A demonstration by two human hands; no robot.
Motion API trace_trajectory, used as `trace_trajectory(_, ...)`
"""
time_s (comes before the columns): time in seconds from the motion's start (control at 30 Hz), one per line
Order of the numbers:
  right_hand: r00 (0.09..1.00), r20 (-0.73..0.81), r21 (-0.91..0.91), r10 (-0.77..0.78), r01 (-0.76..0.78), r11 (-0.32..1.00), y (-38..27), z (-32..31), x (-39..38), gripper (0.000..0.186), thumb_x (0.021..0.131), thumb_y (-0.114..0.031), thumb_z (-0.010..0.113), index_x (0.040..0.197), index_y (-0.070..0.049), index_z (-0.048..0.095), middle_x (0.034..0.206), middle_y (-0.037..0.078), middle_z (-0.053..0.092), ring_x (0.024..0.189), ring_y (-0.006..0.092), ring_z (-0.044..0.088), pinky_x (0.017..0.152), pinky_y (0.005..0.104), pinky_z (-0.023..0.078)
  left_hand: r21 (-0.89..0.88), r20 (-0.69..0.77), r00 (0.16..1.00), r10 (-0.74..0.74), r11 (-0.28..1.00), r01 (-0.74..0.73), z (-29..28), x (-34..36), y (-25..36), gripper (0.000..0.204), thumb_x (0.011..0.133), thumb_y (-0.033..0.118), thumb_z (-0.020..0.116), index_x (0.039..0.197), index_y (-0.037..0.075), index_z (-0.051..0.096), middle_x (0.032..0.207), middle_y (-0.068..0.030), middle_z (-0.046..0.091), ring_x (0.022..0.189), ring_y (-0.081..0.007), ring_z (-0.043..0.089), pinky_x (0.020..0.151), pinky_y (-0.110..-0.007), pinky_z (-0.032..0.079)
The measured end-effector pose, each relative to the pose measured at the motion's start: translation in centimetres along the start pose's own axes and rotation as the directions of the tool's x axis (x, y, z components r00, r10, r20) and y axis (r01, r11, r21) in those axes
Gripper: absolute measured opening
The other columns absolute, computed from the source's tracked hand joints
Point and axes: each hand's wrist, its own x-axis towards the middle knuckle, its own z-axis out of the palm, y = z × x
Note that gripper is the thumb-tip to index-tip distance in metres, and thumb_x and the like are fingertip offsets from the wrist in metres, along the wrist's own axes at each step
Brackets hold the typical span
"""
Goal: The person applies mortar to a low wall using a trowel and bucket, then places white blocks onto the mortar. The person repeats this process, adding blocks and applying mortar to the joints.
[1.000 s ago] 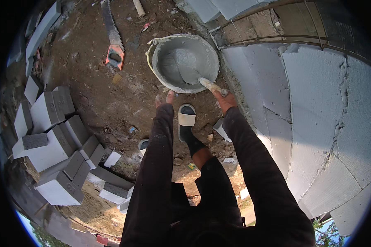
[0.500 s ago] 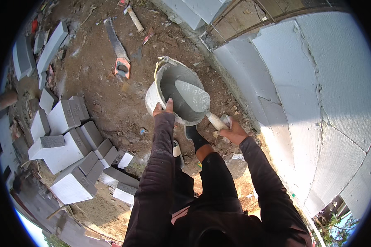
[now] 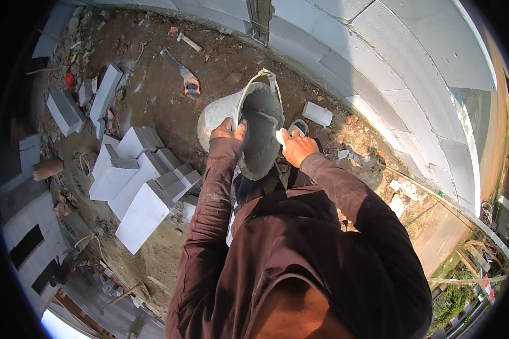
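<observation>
My left hand (image 3: 228, 133) grips the rim of a mortar-coated bucket (image 3: 215, 116), which is tipped with its mouth facing right and toward me. Its pale handle (image 3: 252, 79) arches above. In my right hand (image 3: 297, 148) is the light handle of a trowel (image 3: 280, 137), at the bucket's right side; the trowel's blade reaches inside and is partly hidden in the wet grey mortar (image 3: 254, 150). My body and legs show beneath.
Light blocks (image 3: 136, 223) are piled at left. A saw (image 3: 190, 85) and a wooden-handled tool (image 3: 191, 43) lie on dirt beyond the bucket. A loose white block (image 3: 316, 113) lies near the block wall (image 3: 396, 79) that curves along the top and right.
The bucket has been lifted from the ground and tipped toward me and rightward, my left hand on its rim. My right hand has moved inward with the trowel. The view has shifted.
</observation>
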Motion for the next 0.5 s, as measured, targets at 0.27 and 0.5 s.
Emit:
trace_trajectory(0.27,0.983,0.01,0.53,-0.182,0.149,0.835,3.7,-2.5,-14.6,0.051,0.079,-0.028,0.053,0.12,0.001,0.041,0.113,0.024,0.051,0.098,0.04,0.054,0.084,0.044,0.042,-0.141,0.066,0.984,0.166,0.978,-0.156,0.8,-2.8,4.1,0.025,0.077,0.023,0.065,0.071,0.001,0.053,0.062,-0.0021,0.051,0.06,-0.0082,0.042,0.055,-0.028,0.04)
trace_trajectory(0.5,0.978,-0.04,0.337,0.202,-0.177,0.925,12.5,-5.4,-18.3,0.044,0.08,-0.032,0.055,0.106,0.002,0.044,0.093,0.025,0.059,0.09,0.0398,0.057,0.077,0.046,0.045,-0.067,0.112,0.927,0.359,0.933,-0.353,6.1,-7.2,13.3,0.031,0.076,0.027,0.064,0.075,-0.003,0.055,0.06,-0.0092,0.052,0.058,-0.0129,0.046,0.056,-0.03,0.041)
